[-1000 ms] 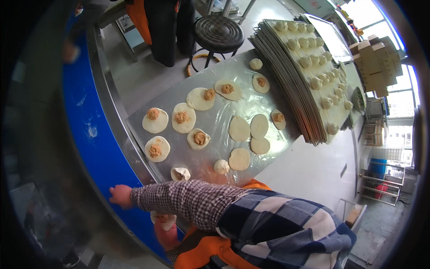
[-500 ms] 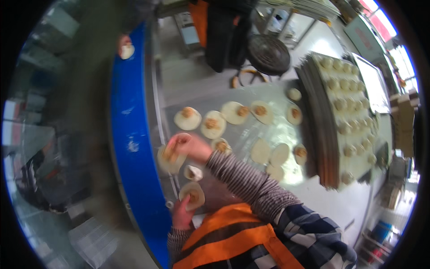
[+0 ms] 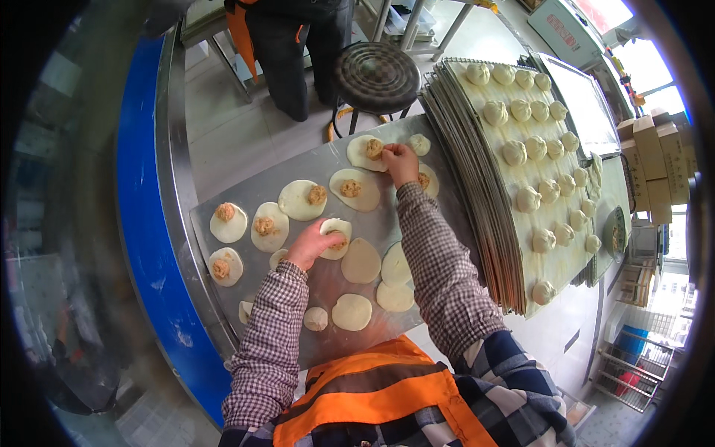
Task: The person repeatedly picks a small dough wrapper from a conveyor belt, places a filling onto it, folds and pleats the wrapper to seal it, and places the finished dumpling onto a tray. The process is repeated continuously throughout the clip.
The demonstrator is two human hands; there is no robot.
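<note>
Both hands have moved: the right hand (image 3: 402, 164) has gone from the desk's left side to the oval dough wrapper (image 3: 357, 149) at its far end, and the left hand (image 3: 309, 246) has come up to the middle of the metal desk (image 3: 387, 220). Several slips seem possible. Lifting the oval wrapper by its filling ball (image 3: 374, 150) could pull the two apart; a damp underside clinging to the metal could stretch the dough thin. Too firm a left thumb could smear the minced filling (image 3: 339, 243) toward the rim of the held wrapper (image 3: 339, 225), spoiling its edge. A low right wrist might brush the filled wrapper (image 3: 429, 179) beneath it.

On the left, the held wrapper lies between the fingers, clamped at its near side, the thumb over the filling. On the right, the fingertips are nearly together at the filling ball's right side; whether they grip it, I cannot tell.
</note>
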